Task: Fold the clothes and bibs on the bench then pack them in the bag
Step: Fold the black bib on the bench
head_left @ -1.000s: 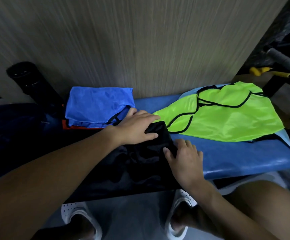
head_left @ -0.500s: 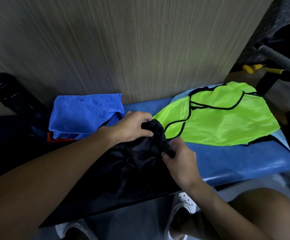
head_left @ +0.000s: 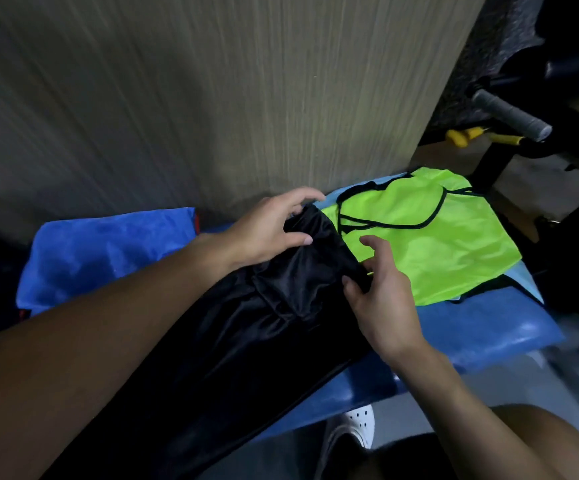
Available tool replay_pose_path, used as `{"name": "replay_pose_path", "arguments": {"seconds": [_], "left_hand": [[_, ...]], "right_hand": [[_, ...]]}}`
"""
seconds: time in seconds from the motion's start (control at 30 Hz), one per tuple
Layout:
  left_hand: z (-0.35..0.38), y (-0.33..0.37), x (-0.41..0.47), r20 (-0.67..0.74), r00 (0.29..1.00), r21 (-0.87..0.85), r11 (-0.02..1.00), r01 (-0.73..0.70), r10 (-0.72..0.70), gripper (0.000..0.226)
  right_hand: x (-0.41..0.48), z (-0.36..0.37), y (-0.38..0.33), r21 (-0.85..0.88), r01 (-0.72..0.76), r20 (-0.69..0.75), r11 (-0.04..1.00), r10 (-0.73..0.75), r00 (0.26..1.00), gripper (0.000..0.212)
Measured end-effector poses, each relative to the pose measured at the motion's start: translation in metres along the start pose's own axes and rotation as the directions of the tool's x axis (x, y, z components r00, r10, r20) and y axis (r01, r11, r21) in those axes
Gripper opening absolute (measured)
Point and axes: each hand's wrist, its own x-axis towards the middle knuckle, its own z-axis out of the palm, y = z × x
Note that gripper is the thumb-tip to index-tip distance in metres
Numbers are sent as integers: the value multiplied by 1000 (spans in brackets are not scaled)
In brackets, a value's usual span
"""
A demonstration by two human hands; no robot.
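Beside the green bib (head_left: pixel 437 244), left grip (head_left: pixel 263 233) and right grip (head_left: pixel 385 306) (fingers half-curled) pinch the black garment (head_left: pixel 281 323), readying a fold.

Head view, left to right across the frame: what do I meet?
Blue folded cloth → left hand → right hand → neon green bib → grey-wrapped handle. The black garment, gripped by both hands, spans too widely to place.

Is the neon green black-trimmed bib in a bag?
No, the neon green black-trimmed bib lies spread on the blue padded bench.
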Motion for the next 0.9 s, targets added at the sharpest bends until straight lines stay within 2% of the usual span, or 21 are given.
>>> {"name": "replay_pose_path", "arguments": {"seconds": [0.07,0.13,0.2,0.23,0.33,0.4,0.43,0.5,0.6,0.73,0.83,0.9], "left_hand": [[10,-1,18,29,999,-10,1000,-23,23,63],[19,-1,30,43,998,-19,999,-40,40,65],[23,-2,32,20,998,44,997,-67,66,69],[23,-2,28,-16,995,122,988,-96,98,72],[14,-5,4,-45,965,422,881,-214,256,67],[10,-14,-13,70,936,540,776,-326,345,47],[9,-20,-20,132,929,570,740,-356,346,41],[9,-30,-27,202,935,622,699,-353,293,42],[10,-33,-29,214,948,692,649,-317,235,43],[5,-24,-45,126,964,661,704,-259,235,39],[-3,-17,-77,-45,966,581,793,-183,255,38],[-9,-16,-107,-209,945,512,852,-113,250,31]], "right_hand": [[7,-6,6,-45,-20,-21,999,19,1000,58],[12,-10,11,-270,40,-79,962,-64,995,58],[11,-8,13,-543,144,-89,828,-227,970,53],[10,-6,13,-589,211,-48,780,-294,955,49],[6,6,17,-589,330,87,738,-349,933,41],[4,13,24,-590,318,119,742,-310,943,40],[3,15,25,-593,308,126,744,-292,948,41],[2,17,25,-602,295,126,742,-277,953,41],[1,20,25,-601,288,120,745,-273,955,40],[-4,20,16,-589,302,104,749,-300,948,40],[-11,22,0,-545,353,113,761,-350,930,35],[-17,28,-15,-501,405,153,765,-382,911,32]]}}
